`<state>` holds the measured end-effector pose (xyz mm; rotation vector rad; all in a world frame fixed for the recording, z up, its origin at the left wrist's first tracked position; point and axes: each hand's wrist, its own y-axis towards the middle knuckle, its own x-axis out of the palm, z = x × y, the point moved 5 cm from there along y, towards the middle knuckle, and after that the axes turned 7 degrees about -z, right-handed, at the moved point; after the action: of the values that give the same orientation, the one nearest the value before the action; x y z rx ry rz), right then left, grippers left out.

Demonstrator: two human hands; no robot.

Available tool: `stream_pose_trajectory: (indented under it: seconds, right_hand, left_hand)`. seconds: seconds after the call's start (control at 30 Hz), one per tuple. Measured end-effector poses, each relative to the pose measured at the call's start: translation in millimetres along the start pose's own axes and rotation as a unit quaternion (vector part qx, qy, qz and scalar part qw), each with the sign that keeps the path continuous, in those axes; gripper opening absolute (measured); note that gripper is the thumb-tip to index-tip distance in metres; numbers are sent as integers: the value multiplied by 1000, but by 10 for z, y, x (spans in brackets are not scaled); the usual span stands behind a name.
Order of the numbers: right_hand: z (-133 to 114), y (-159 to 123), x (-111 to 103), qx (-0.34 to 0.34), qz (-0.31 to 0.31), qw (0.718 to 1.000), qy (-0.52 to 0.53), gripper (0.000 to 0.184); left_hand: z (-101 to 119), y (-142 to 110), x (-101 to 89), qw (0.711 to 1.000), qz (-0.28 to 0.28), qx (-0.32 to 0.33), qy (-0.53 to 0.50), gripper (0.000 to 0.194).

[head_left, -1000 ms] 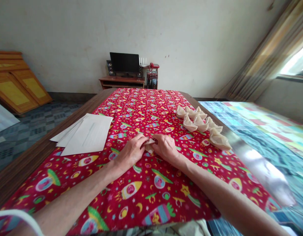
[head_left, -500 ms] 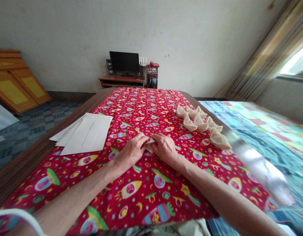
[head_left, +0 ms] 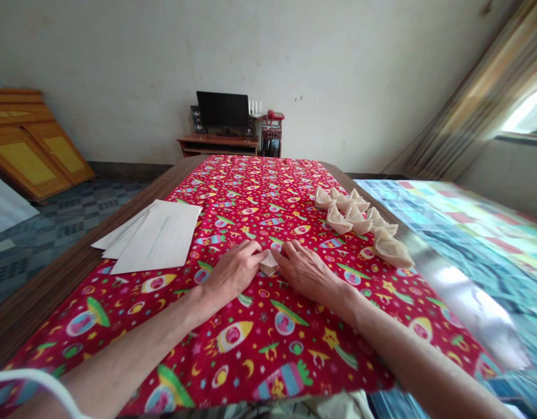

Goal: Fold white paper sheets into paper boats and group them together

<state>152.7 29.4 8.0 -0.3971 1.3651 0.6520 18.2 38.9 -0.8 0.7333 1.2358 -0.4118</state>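
Observation:
A small piece of folded paper [head_left: 269, 265], off-white, sits between my two hands near the middle of the red patterned cloth [head_left: 268, 203]. From the left, my left hand [head_left: 237, 266] grips it with thumb and fingers. My right hand [head_left: 305, 269] pinches its other side, fingers bent. Parts of the paper are hidden by my fingertips. Several folded paper boats [head_left: 351, 212] of the same colour stand grouped toward the cloth's right edge. To the left lies a fanned stack of paper sheets [head_left: 163, 238] with faint print.
The cloth covers a brown wooden table [head_left: 132, 201]. Beyond it stand a monitor [head_left: 223, 109] and speakers on a small desk [head_left: 218, 144]. A bed [head_left: 460, 233] with a coloured cover is at the right, a wooden cabinet [head_left: 36, 148] at the left. A white cable [head_left: 36, 378] curves at the lower left.
My fingers have shifted on the folded paper, and more of its top and front face now shows. My right hand has moved slightly right. The camera view has turned a little.

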Motion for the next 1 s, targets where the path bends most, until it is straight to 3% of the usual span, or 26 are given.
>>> stream_pose_trajectory:
  seconds: [0.23,0.6,0.83,1.0]
  right_hand:
    - [43,-39,30,-38,8,999,-11,26]
    - [50,-129,22,-104,47,993,-7,26]
    - [91,-131,77,-101,49,993,44,22]
    - [63,-123,62,-94,45,992,65,20]
  left_hand:
    - [100,-71,-78,994,-47,22,95,23]
    - [121,-182,-52,992,-43,76,86,29]
    - [170,-233,-125,989,-40,110,88,22]
    - [138,-262,-86,990,-37,107,84,29]
